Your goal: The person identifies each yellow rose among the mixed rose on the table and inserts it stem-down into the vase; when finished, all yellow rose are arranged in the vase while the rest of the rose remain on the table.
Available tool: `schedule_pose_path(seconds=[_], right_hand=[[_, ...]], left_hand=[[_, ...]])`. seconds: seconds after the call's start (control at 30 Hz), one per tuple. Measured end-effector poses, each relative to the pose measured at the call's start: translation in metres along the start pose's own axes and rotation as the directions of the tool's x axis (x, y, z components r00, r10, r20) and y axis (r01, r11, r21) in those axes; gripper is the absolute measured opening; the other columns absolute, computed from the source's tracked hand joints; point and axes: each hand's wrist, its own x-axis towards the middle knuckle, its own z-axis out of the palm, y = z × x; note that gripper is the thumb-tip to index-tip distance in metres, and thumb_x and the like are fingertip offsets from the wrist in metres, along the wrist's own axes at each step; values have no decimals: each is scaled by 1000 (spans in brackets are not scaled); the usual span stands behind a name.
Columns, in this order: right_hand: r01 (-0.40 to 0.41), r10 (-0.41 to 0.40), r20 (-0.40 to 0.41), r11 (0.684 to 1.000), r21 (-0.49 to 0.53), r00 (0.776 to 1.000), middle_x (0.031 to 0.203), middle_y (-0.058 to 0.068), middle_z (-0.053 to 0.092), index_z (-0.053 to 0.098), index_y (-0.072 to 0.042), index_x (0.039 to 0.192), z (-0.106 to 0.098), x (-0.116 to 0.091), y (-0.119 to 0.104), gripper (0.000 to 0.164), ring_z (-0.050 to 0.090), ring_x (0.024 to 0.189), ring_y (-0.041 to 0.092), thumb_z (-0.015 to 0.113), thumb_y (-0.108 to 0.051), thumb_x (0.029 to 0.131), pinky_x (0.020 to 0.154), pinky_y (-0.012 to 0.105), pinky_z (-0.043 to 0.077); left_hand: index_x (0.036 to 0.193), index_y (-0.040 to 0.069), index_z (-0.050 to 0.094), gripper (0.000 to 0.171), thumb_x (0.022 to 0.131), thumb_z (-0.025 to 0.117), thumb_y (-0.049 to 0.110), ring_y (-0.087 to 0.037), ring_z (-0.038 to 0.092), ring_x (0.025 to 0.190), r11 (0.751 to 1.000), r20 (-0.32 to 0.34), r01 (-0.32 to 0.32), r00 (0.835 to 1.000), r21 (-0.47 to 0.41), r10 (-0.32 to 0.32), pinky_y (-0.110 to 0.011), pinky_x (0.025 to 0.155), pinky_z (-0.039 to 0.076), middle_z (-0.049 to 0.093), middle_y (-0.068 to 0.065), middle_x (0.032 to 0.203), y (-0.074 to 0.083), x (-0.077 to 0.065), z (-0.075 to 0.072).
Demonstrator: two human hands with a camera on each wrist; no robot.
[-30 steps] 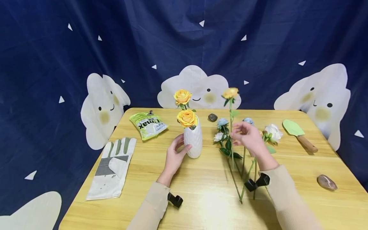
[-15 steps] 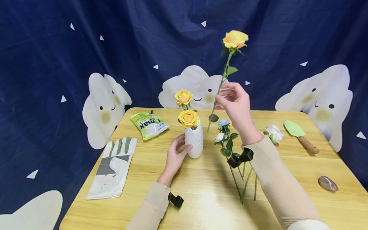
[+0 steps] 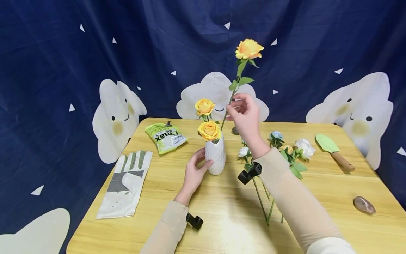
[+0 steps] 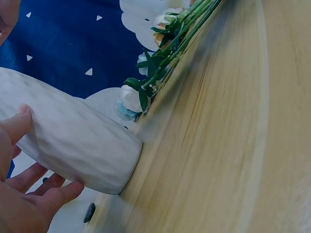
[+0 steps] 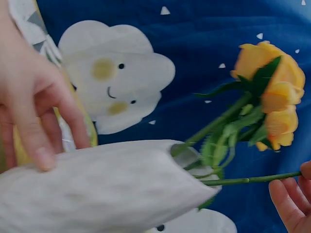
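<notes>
A white textured vase (image 3: 215, 160) stands upright on the wooden table, with two yellow roses (image 3: 210, 131) in it. My left hand (image 3: 195, 173) grips its side, thumb near and fingers behind; in the left wrist view the thumb and fingertips touch the vase wall (image 4: 82, 141). Above and right of the vase, my right hand (image 3: 244, 116) pinches the stem of a third yellow rose (image 3: 248, 49), tilted with its bloom high. In the right wrist view the rose stem (image 5: 248, 180) reaches the vase mouth; its lower end is hidden there.
Blue, white and yellow flowers (image 3: 304, 148) lie right of the vase, partly under my right forearm. Farther right are a green trowel (image 3: 328, 143) and a brown stone (image 3: 364, 205). A dark stone (image 3: 235, 131) sits behind. Leftward lie a green snack bag (image 3: 166, 137) and a work glove (image 3: 125, 185).
My right hand has lifted the yellow rose from beside the other flowers and brought it left, its stem now at the vase mouth. My left hand has stayed on the vase.
</notes>
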Motion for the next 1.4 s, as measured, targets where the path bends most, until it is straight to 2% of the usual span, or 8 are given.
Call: schedule_pose_path(seconds=[0.17, 0.27, 0.43, 0.53, 0.73, 0.93, 1.13, 1.4], right_hand=[[-33, 38, 59, 995, -96, 997, 84, 18, 59, 54, 6, 108, -1, -8, 24, 25, 58, 66, 30, 63, 4, 84, 59, 43, 56], [-70, 89, 102, 983, -172, 991, 87, 17, 61, 59, 4, 105, -4, -16, 33, 21, 60, 68, 26, 65, -1, 85, 60, 35, 56], [-156, 204, 145, 945, -286, 968, 90, 16, 64, 65, 4, 97, -14, -42, 46, 17, 60, 71, 27, 68, -6, 84, 57, 25, 53], [-211, 264, 144, 928, -307, 954, 93, 14, 65, 66, 2, 97, -22, -60, 57, 16, 60, 73, 24, 68, -8, 84, 59, 30, 55], [-312, 351, 119, 914, -259, 929, 91, 15, 63, 64, 4, 97, -45, -88, 80, 18, 61, 73, 22, 67, -8, 85, 66, 45, 56], [-392, 420, 77, 889, -238, 904, 92, 18, 62, 62, 5, 101, -73, -107, 91, 20, 61, 74, 22, 67, -9, 86, 67, 43, 56], [-412, 425, -1, 876, -252, 905, 96, 21, 62, 60, 7, 105, -102, -118, 93, 23, 63, 71, 19, 65, -5, 86, 63, 35, 57], [-432, 426, -84, 860, -274, 901, 92, 19, 64, 55, 10, 110, -145, -129, 95, 30, 64, 70, 19, 65, -6, 87, 62, 32, 57]], left_hand=[[129, -2, 49, 47, 85, 66, 4, -40, 50, 113, 1000, -6, -17, 1000, 1, 17, -55, 94, 41, 53, -23, 125, -2, 0, 0], [128, -2, 49, 47, 85, 66, 3, -40, 50, 113, 1000, -10, -24, 1000, 2, 24, -56, 94, 40, 53, -23, 125, -2, 0, 0], [128, -1, 50, 46, 85, 66, 3, -39, 50, 113, 1000, -12, -19, 1000, -2, 19, -55, 95, 40, 54, -23, 124, -3, 1, 1], [128, -2, 50, 46, 85, 67, 2, -40, 50, 113, 1000, -14, -24, 1000, -11, 24, -56, 97, 38, 54, -23, 124, -4, 2, 1], [127, -2, 51, 46, 84, 67, 3, -40, 50, 113, 999, -22, -32, 999, -13, 32, -55, 98, 36, 55, -23, 123, -4, 1, 1], [128, -1, 51, 46, 85, 67, 4, -40, 49, 113, 1000, -19, -22, 1000, -13, 22, -56, 98, 36, 54, -23, 124, -4, 0, 0], [127, -1, 51, 46, 85, 67, 4, -40, 49, 113, 1000, -18, -13, 1000, -20, 13, -56, 98, 37, 53, -23, 124, -5, 0, -1], [128, -1, 50, 46, 85, 67, 5, -40, 48, 114, 1000, -17, -3, 1000, -28, 3, -57, 98, 36, 53, -23, 124, -5, 0, -1]])
